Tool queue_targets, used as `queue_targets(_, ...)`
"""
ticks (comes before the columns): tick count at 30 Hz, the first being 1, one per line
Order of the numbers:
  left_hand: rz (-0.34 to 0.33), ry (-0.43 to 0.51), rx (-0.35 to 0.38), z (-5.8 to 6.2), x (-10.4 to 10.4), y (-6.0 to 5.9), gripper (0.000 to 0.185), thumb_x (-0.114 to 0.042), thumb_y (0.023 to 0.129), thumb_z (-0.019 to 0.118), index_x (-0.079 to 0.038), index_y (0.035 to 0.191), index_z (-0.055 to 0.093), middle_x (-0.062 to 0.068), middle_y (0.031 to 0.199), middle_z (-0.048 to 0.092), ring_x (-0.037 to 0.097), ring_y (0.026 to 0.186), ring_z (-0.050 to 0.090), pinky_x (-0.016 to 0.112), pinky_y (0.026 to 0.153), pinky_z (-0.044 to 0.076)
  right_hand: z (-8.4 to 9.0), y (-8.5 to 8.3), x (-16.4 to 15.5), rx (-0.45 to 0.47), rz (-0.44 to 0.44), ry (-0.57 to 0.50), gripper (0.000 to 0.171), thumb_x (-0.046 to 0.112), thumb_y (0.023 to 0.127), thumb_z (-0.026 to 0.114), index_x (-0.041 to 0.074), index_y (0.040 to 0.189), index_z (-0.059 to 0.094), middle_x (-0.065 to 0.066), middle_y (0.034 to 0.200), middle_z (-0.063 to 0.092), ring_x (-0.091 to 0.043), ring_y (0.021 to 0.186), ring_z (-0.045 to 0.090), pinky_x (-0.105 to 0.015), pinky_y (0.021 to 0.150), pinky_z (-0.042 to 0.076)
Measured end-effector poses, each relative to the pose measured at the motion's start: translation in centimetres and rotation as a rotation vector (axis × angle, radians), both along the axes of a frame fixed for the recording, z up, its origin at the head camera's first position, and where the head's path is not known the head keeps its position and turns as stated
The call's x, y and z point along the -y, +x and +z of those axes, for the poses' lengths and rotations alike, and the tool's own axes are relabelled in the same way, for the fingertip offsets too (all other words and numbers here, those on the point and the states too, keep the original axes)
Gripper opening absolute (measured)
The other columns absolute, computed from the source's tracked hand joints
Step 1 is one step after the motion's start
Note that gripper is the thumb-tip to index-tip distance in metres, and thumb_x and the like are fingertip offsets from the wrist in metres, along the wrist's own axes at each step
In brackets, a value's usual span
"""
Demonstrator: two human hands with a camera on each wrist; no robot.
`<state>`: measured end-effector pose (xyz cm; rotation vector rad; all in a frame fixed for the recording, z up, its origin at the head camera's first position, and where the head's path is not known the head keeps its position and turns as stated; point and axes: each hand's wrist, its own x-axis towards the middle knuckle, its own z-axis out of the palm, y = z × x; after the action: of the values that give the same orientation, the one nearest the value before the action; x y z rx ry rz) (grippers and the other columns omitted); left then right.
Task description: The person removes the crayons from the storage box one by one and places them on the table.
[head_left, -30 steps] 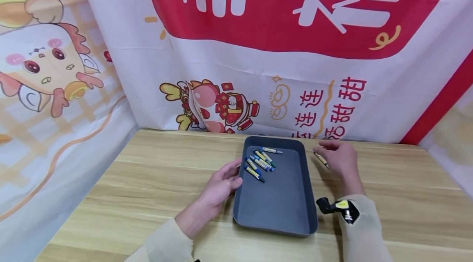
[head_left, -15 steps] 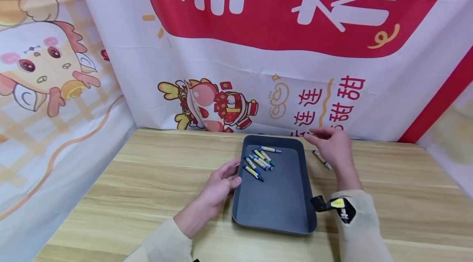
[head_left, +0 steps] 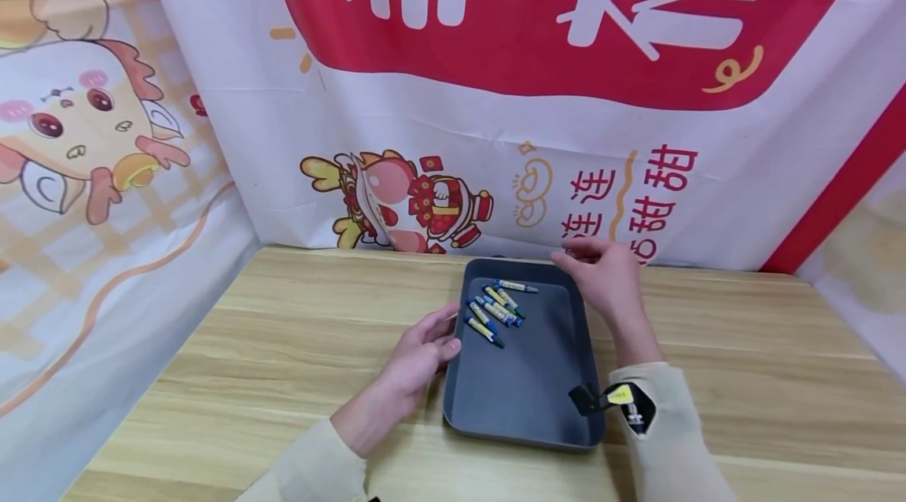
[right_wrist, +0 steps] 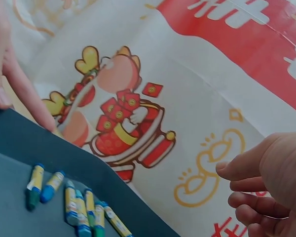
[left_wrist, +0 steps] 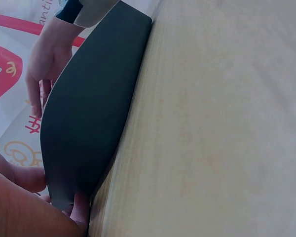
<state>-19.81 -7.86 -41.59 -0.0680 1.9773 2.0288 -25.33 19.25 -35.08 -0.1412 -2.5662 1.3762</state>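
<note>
A dark grey rectangular tray (head_left: pixel 524 384) lies on the wooden table, with several crayons (head_left: pixel 501 309) in yellow-and-blue wrappers gathered in its far left part. My left hand (head_left: pixel 414 360) rests against the tray's left side, its thumb and fingers touching the outer wall. In the left wrist view, fingers (left_wrist: pixel 80 210) press on that dark wall. My right hand (head_left: pixel 605 282) hovers over the far right corner of the tray. The right wrist view shows its thumb extended and its fingers loosely bent, with nothing visible between them. The palm side is partly hidden.
A printed cloth (head_left: pixel 396 108) hangs right behind the table's far edge, and another patterned cloth (head_left: pixel 106 266) hangs at the left. Bare wooden table (head_left: pixel 297 337) extends on both sides of the tray. A small black device (head_left: pixel 616 400) sits on the right sleeve.
My right hand has moved left from beside a crayon on the table to the tray's far right corner. That crayon, visible half a second ago, is now hidden. The left hand stays put.
</note>
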Motion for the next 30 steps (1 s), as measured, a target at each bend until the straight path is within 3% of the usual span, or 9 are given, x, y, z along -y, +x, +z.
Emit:
queue_targets(16,0.003,0.006,-0.008,0.2,-0.1,0.1,0.061,0.001,0.105,0.055,-0.015,0.162,0.043,0.022,0.165,0.046,0.040,0.151,0.047,0.056,0.125,0.040,-1.2,-0.5,3.1,-0.087,0.016,-0.054,0.033,0.026,0.098,0.077,0.009,0.126,0.076,-0.014,0.111,0.075,-0.025,0.097,0.064,-0.032,0.081,0.051)
queue_targets(30,0.003,0.006,-0.005,0.3,-0.2,0.2,0.062,0.001,0.104,0.055,-0.015,0.162,0.044,0.022,0.165,0.046,0.041,0.150,0.048,0.055,0.125,0.040,-1.9,-0.8,3.4,-0.056,0.039,-0.094,0.031,0.025,0.098,0.077,0.010,0.125,0.076,-0.013,0.114,0.075,-0.026,0.103,0.065,-0.032,0.085,0.052)
